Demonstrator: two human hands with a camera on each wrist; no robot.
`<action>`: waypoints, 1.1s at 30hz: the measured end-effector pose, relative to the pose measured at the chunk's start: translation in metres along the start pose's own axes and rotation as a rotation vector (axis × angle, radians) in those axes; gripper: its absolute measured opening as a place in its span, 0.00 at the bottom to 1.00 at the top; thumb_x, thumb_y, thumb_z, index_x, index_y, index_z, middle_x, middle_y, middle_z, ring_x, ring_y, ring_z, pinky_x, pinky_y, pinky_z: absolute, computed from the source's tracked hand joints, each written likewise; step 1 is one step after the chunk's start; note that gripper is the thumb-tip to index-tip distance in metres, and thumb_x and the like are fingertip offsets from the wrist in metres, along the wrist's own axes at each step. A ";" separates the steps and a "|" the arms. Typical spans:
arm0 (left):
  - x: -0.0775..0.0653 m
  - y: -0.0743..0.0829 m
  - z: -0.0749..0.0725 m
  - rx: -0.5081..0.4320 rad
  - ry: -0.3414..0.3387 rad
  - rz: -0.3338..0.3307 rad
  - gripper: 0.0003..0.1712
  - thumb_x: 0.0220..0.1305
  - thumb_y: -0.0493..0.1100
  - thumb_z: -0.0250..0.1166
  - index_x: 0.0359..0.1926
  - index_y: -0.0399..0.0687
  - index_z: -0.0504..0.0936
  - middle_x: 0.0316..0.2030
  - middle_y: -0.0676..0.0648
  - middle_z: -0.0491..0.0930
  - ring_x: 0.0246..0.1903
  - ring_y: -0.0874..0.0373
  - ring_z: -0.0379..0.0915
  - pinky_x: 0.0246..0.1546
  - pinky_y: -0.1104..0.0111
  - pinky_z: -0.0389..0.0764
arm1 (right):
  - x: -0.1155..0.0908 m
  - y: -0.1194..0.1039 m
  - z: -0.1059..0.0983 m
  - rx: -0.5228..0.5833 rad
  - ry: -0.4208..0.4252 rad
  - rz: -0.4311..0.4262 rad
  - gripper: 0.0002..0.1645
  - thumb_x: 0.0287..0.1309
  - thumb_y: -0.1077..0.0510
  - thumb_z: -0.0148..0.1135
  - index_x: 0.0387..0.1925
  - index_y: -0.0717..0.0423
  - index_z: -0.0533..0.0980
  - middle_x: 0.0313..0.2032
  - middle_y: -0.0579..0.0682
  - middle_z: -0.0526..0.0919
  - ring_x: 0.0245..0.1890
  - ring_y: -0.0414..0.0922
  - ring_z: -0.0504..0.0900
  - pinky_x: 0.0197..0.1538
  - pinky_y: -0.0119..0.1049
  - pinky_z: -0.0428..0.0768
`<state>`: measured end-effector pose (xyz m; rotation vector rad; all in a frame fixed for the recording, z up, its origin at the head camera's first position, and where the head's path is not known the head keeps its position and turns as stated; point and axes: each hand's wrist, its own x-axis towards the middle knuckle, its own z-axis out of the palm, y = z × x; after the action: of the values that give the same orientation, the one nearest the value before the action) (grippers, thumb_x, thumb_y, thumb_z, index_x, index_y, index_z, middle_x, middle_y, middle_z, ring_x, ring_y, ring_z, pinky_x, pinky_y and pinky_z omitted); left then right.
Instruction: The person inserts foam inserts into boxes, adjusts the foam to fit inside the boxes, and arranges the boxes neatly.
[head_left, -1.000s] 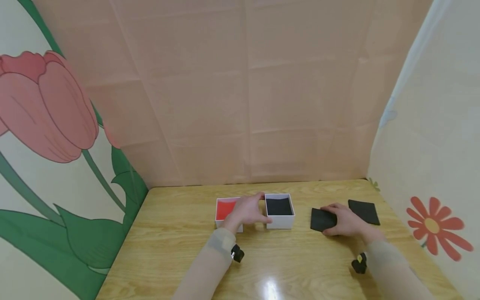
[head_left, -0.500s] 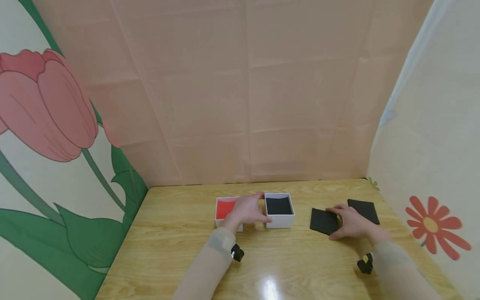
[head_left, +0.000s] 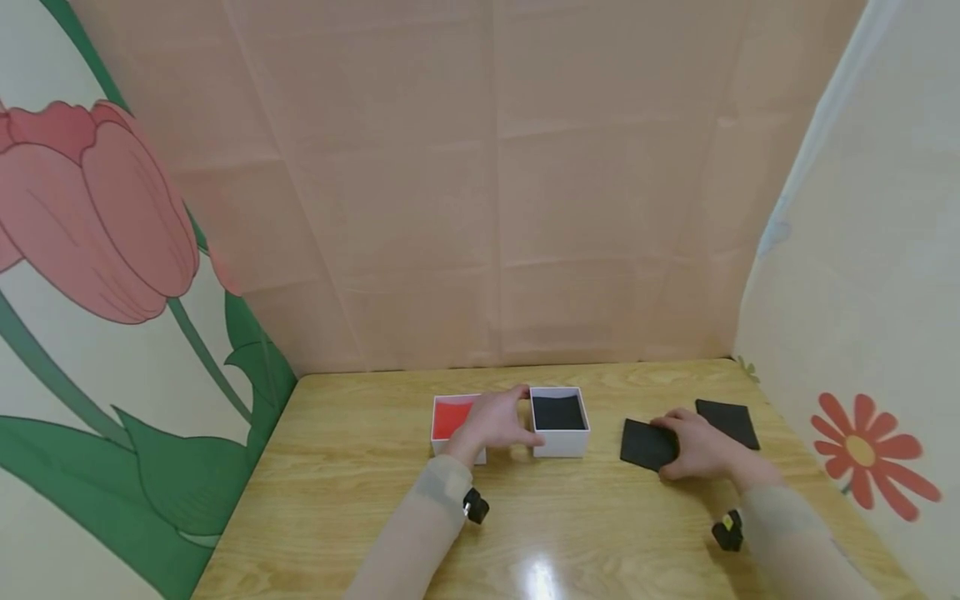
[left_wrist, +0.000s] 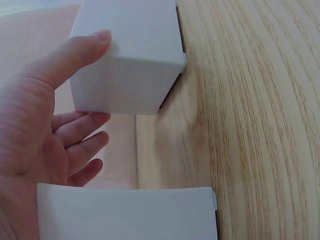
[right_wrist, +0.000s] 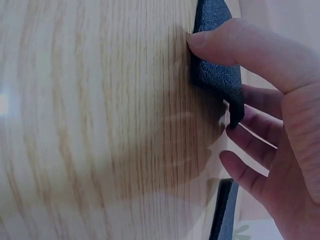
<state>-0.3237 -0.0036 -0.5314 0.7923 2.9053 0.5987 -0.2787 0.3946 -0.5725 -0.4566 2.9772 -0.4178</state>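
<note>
My left hand holds a small white box by its left end. Its thumb lies on the near face and a fingertip sits at the back corner, with the other fingers loosely bent in the left wrist view. Black material shows inside this box. My right hand pinches a thin black foam pad by its right part. In the right wrist view the thumb is at the pad's near edge, fingers are at the far side, and one pad corner bends down.
A second white box with a red inside stands to the left, partly hidden behind my left hand. Another black foam pad lies behind my right hand. The wooden table meets a pinkish cloth backdrop at its far edge.
My right hand has shifted a little right along the pad. Its thumb and fingers spread half a second ago and have closed in again. The left hand and boxes stay put.
</note>
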 end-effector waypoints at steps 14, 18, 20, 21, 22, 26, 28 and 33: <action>0.000 0.000 0.000 0.013 -0.003 -0.011 0.55 0.44 0.74 0.72 0.70 0.57 0.67 0.59 0.58 0.78 0.52 0.57 0.76 0.54 0.62 0.75 | 0.000 0.000 0.004 0.015 0.050 -0.043 0.65 0.30 0.31 0.81 0.68 0.57 0.69 0.62 0.62 0.69 0.60 0.65 0.69 0.54 0.63 0.72; 0.000 0.000 0.000 0.006 -0.008 -0.015 0.56 0.43 0.75 0.72 0.71 0.57 0.67 0.59 0.57 0.78 0.52 0.57 0.76 0.54 0.62 0.75 | 0.001 -0.001 0.006 0.050 0.054 -0.070 0.69 0.26 0.24 0.78 0.68 0.58 0.69 0.63 0.63 0.69 0.60 0.65 0.68 0.55 0.63 0.71; 0.000 0.000 0.000 0.006 -0.009 -0.018 0.56 0.43 0.75 0.72 0.71 0.57 0.67 0.59 0.57 0.78 0.52 0.57 0.76 0.54 0.62 0.75 | 0.001 -0.003 0.005 0.057 0.051 -0.087 0.70 0.26 0.23 0.78 0.68 0.58 0.69 0.62 0.63 0.69 0.60 0.65 0.68 0.54 0.64 0.71; 0.000 -0.001 0.000 0.008 -0.009 -0.019 0.57 0.43 0.75 0.72 0.71 0.57 0.67 0.59 0.57 0.78 0.52 0.57 0.76 0.54 0.62 0.75 | 0.001 -0.004 0.005 0.054 0.045 -0.091 0.69 0.27 0.24 0.78 0.68 0.57 0.69 0.62 0.63 0.69 0.60 0.65 0.68 0.54 0.63 0.71; 0.000 -0.001 0.000 0.011 -0.009 -0.019 0.57 0.43 0.76 0.71 0.71 0.57 0.67 0.59 0.57 0.78 0.52 0.57 0.76 0.54 0.62 0.75 | 0.001 -0.005 0.004 0.052 0.038 -0.090 0.68 0.27 0.24 0.78 0.68 0.57 0.69 0.62 0.62 0.70 0.60 0.64 0.68 0.55 0.63 0.72; 0.002 -0.002 0.001 0.010 -0.005 -0.012 0.56 0.43 0.76 0.71 0.71 0.57 0.67 0.59 0.57 0.78 0.52 0.57 0.76 0.54 0.62 0.75 | 0.001 -0.011 0.003 0.037 -0.003 -0.073 0.65 0.29 0.27 0.79 0.68 0.54 0.70 0.60 0.58 0.71 0.58 0.61 0.70 0.54 0.60 0.73; 0.002 -0.002 0.001 0.009 -0.006 -0.011 0.56 0.43 0.76 0.71 0.71 0.57 0.67 0.59 0.57 0.78 0.52 0.57 0.76 0.53 0.61 0.75 | 0.000 -0.014 0.002 0.034 -0.020 -0.069 0.63 0.30 0.29 0.80 0.68 0.54 0.70 0.59 0.58 0.71 0.57 0.60 0.71 0.53 0.59 0.74; 0.003 -0.002 0.003 0.006 -0.006 -0.012 0.57 0.43 0.76 0.71 0.71 0.58 0.67 0.59 0.57 0.78 0.53 0.56 0.76 0.54 0.61 0.75 | -0.001 -0.021 0.001 -0.012 -0.027 -0.056 0.59 0.33 0.34 0.81 0.67 0.54 0.71 0.58 0.57 0.72 0.55 0.59 0.73 0.50 0.57 0.76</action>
<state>-0.3264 -0.0028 -0.5350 0.7754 2.9056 0.5865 -0.2714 0.3753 -0.5677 -0.5432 2.9479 -0.3962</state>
